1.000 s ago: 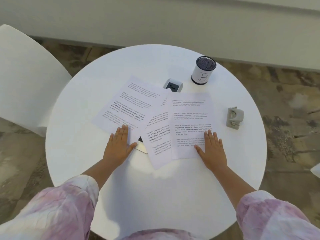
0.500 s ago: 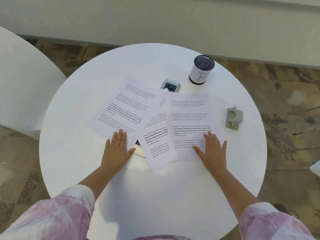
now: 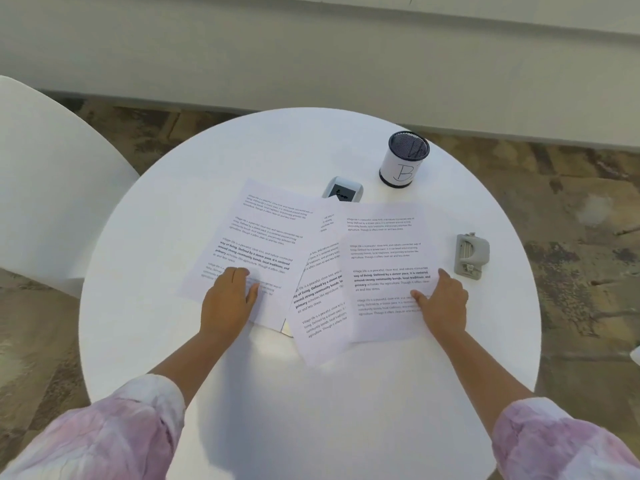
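Note:
Three printed sheets lie fanned out and overlapping on a round white table (image 3: 311,410). My left hand (image 3: 227,304) sits on the near edge of the left sheet (image 3: 258,237); its fingers are curled and pinch the paper against the thumb. My right hand (image 3: 445,303) grips the near right corner of the right sheet (image 3: 384,254), thumb on top and fingers curled at its edge. The middle sheet (image 3: 320,313) lies partly under both others, untouched.
A mesh pen cup marked "B" (image 3: 403,164) stands at the back right. A grey hole punch (image 3: 471,254) lies right of the sheets. A small grey device (image 3: 343,194) peeks out behind them. A white chair (image 3: 41,185) stands to the left.
Both hands lay flat on the sheets before; now their fingers have curled and taken hold of the paper. The camera has tipped up, so the table sits lower in view.

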Action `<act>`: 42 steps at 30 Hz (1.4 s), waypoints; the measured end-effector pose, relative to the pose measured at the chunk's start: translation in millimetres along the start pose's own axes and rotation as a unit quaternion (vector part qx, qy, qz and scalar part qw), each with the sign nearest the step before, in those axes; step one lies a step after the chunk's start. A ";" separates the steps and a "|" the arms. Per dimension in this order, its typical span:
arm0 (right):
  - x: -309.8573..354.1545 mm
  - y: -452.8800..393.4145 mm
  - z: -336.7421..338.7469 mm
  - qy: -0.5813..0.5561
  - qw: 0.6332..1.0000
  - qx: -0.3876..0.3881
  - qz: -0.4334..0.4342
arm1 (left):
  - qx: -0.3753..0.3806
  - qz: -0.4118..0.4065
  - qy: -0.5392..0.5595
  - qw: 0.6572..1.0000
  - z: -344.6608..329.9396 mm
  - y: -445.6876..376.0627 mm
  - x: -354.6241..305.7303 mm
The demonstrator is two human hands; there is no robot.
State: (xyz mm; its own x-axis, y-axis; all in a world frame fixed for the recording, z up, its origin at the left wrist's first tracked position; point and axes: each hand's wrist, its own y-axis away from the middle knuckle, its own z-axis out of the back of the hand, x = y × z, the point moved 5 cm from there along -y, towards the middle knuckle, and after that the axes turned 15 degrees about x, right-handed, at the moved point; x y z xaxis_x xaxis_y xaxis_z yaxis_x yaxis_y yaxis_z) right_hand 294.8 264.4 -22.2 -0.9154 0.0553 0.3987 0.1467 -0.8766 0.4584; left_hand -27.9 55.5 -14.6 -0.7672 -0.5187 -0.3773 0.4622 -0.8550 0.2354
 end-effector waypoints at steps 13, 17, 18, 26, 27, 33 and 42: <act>0.1 -10.6 -0.1 -0.056 0.996 0.058 0.036 | 0.002 0.049 0.121 0.991 1.9 -29.6 -7.9; 8.9 3.9 8.8 -0.103 0.991 0.043 0.077 | 0.033 -0.013 0.087 0.996 0.3 -32.3 -26.3; 11.1 7.8 11.3 -0.121 0.988 0.034 0.091 | 0.035 -0.032 0.084 0.995 0.3 -32.6 -32.5; 34.4 32.5 36.4 -0.302 0.941 -0.018 0.152 | 0.092 -0.078 -0.048 0.992 0.6 -32.1 -22.1; 38.9 34.6 37.7 -0.326 0.931 -0.011 0.162 | 0.095 -0.066 -0.049 0.992 1.8 -31.8 -14.8; 75.4 49.6 34.4 -0.443 0.869 0.046 0.217 | 0.119 0.041 0.265 0.956 13.3 -36.8 -16.2; 133.6 74.1 -9.3 -0.390 0.864 0.167 0.271 | 0.221 0.010 0.658 0.720 28.1 -32.0 -45.2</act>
State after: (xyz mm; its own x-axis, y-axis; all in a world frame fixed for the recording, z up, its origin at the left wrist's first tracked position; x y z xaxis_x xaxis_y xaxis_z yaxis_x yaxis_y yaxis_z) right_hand 179.9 202.5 57.6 -0.1663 0.1005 0.9809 0.6939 -0.6949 0.1888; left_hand -20.5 106.4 20.1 0.4565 -0.3361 -0.8238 0.0574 -0.9128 0.4043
